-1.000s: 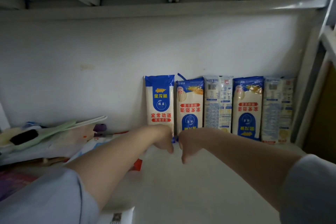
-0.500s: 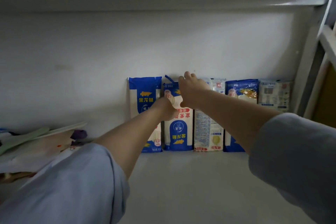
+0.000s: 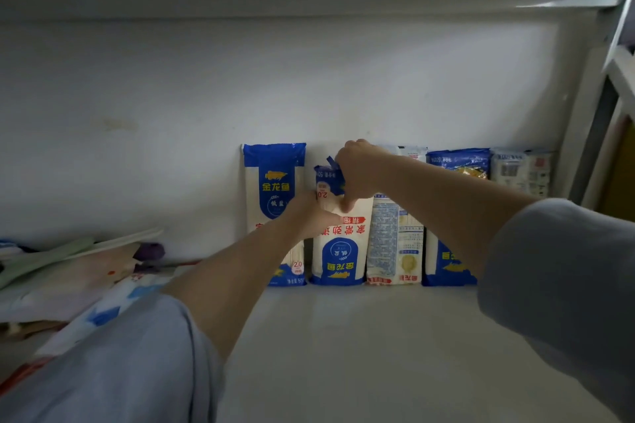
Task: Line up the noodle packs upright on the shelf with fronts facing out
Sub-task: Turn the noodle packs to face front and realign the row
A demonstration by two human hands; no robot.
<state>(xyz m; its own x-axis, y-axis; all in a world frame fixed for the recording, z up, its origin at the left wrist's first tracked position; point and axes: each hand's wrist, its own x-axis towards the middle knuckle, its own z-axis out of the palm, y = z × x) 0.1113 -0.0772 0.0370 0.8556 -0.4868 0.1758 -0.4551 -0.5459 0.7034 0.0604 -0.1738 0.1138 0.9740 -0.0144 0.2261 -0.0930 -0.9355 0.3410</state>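
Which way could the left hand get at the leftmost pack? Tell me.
Probably straight ahead: the left hand is already beside the leftmost pack, and nothing stands in front of it on the shelf.

Five noodle packs (image 3: 395, 244) on white shelf (image 3: 360, 354)

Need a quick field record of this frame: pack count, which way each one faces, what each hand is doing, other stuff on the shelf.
packs in row: five, standing against the back wall
first pack: front out, print right way up
second pack: front out, print upside down
third pack: back label out
fourth pack: front out, print upside down
fifth pack: back label out
left hand: on the second pack's upper left side
right hand: gripping the second pack's top
clutter: papers and bags at left end of shelf
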